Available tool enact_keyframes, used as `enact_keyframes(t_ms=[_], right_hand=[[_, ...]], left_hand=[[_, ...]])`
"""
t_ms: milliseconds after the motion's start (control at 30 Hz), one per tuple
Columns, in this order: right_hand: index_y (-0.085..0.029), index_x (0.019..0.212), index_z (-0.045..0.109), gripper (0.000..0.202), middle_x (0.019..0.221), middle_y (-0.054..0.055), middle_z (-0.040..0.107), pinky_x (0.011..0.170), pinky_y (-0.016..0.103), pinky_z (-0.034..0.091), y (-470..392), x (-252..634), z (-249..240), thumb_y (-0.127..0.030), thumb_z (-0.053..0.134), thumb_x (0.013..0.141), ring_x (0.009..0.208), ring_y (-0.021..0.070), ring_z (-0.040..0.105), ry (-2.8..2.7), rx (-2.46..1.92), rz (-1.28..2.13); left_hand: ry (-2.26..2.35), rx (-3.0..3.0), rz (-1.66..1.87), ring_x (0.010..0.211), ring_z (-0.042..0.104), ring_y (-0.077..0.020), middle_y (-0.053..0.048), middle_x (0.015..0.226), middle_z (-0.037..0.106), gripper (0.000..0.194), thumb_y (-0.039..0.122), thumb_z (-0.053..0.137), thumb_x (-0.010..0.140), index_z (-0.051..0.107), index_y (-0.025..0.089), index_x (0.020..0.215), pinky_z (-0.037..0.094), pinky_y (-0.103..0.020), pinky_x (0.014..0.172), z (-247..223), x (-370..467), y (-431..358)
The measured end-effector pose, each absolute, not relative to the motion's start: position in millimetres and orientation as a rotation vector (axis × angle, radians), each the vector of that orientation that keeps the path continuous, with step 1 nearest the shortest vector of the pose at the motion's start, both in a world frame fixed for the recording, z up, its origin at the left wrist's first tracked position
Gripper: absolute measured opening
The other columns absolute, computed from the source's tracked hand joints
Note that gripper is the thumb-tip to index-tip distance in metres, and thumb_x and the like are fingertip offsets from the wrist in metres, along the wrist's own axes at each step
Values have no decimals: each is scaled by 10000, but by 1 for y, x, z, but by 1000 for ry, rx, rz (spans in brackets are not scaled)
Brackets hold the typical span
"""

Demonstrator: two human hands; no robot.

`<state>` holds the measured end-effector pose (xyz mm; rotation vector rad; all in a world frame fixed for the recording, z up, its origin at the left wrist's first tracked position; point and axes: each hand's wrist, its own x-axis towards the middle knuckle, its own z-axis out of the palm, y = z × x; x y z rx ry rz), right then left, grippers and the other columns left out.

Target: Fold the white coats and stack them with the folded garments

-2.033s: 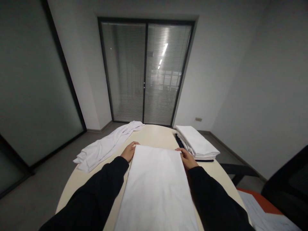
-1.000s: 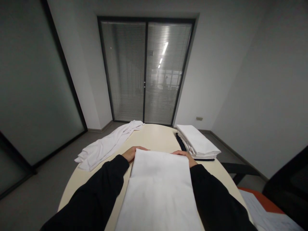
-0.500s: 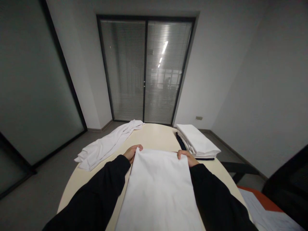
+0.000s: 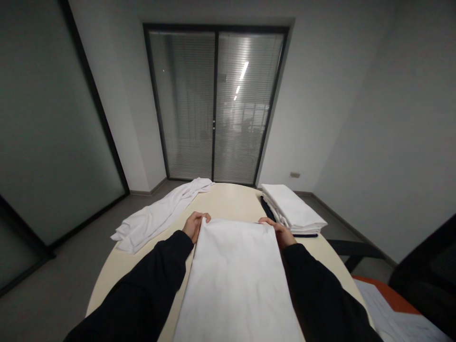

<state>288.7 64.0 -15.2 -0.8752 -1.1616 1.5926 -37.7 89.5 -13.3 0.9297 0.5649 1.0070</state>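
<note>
A white cloth [image 4: 237, 280], laid out as a long strip, runs from the bottom edge of the view to the middle of the table. My left hand [image 4: 195, 226] pinches its far left corner. At the far right corner, my right hand [image 4: 278, 231] grips the cloth between thumb and fingers. The cloth's near end is cut off by the bottom of the view.
The cream table [image 4: 231, 199] has a rounded far edge. A loose, crumpled white cloth [image 4: 160, 216] lies at its left. Folded white cloths [image 4: 294, 206] are stacked at the right over something dark. Beyond stand a black chair [image 4: 427, 270] and an orange item [image 4: 386, 294].
The fingers of my right hand have shifted slightly left and up along the cloth's far edge. My left hand has risen slightly at its corner.
</note>
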Motion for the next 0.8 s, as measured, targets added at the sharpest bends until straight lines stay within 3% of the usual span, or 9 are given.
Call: enact_keyframes(t_ms=[100, 167, 267, 433, 567, 800], right_hand=[[-233, 1076, 625, 474, 910, 74, 694, 793, 415, 466, 65, 288, -15, -541, 512, 733, 850, 282, 635, -1153, -919, 1531], [-223, 1081, 645, 519, 930, 66, 691, 807, 400, 460, 68, 289, -17, -598, 562, 732, 861, 269, 630, -1250, -1071, 1385], [-198, 1036, 668, 526, 858, 38, 690, 746, 349, 468, 73, 292, -22, -562, 699, 657, 787, 223, 626, -1404, -1260, 1221], [-217, 1090, 618, 536, 712, -8, 680, 611, 300, 478, 76, 299, -30, -512, 738, 659, 632, 171, 626, -1387, -1222, 1328], [-198, 1087, 608, 565, 709, -3, 689, 583, 291, 490, 74, 299, -32, -504, 760, 637, 594, 163, 632, -1368, -1169, 1337], [-202, 1098, 646, 557, 778, 35, 718, 673, 345, 531, 73, 293, -26, -527, 737, 654, 694, 209, 672, -1408, -1182, 1313]], left_hand=[[657, 1022, 1110, 476, 441, -96, 35, 535, 468, 289, 392, 675, 693, 509, 159, 651, 320, -204, 463, -18, -36, 92], [723, 1085, 1138, 480, 454, -81, 51, 563, 495, 302, 323, 769, 635, 541, 153, 735, 312, -186, 469, -22, -35, 94], [754, 1070, 1095, 522, 537, -115, 23, 627, 580, 394, 329, 810, 609, 578, 150, 873, 373, -204, 510, -25, -36, 95], [671, 952, 1083, 726, 659, -199, -83, 806, 689, 383, 261, 776, 672, 611, 116, 986, 489, -284, 700, -26, -38, 96], [557, 900, 1062, 963, 660, -263, -181, 1032, 692, 344, 194, 710, 739, 593, 95, 1048, 456, -375, 921, -23, -36, 94], [553, 883, 1053, 1017, 648, -305, -224, 1090, 669, 400, 149, 693, 735, 542, 100, 1103, 442, -422, 940, -23, -36, 94]])
